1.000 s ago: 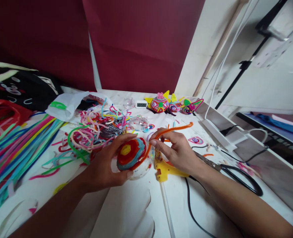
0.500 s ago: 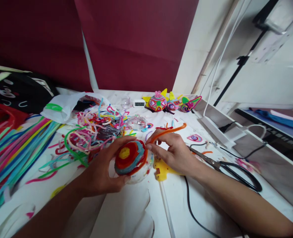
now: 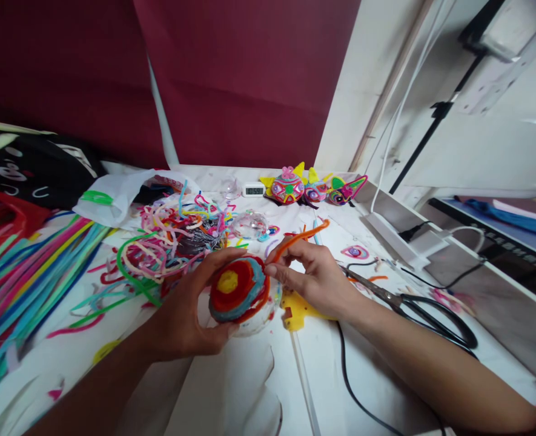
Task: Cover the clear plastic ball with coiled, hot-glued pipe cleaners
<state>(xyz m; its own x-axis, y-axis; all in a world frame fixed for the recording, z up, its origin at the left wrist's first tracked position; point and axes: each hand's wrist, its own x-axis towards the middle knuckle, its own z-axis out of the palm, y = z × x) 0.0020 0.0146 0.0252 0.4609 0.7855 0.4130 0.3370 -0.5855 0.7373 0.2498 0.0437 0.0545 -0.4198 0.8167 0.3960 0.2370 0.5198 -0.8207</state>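
My left hand [image 3: 195, 309] is wrapped round a clear plastic ball [image 3: 261, 318], thumb below and fingers over the top. Rings of fuzzy pipe cleaner cover the ball's left face, yellow in the middle, then red, orange, grey-blue and red. Between thumb and fingertips, my right hand [image 3: 311, 272] pinches an orange pipe cleaner [image 3: 300, 236] at the ball's right edge. Its free end sticks up to the right over my knuckles. Under my right hand lies a yellow glue gun [image 3: 298, 312], partly hidden. Black-handled scissors [image 3: 404, 300] rest beside my right forearm.
Loose pipe cleaners [image 3: 158, 248] are heaped at left centre, and long straight ones [image 3: 36, 284] lie further left. Finished decorated balls [image 3: 288, 186] stand at the back near a small digital clock [image 3: 253, 189]. A power strip [image 3: 397, 242] and cords run along the right side.
The free end of the orange pipe cleaner has dipped slightly and shifted left. My right hand has moved a little left; my left hand keeps its hold on the ball.
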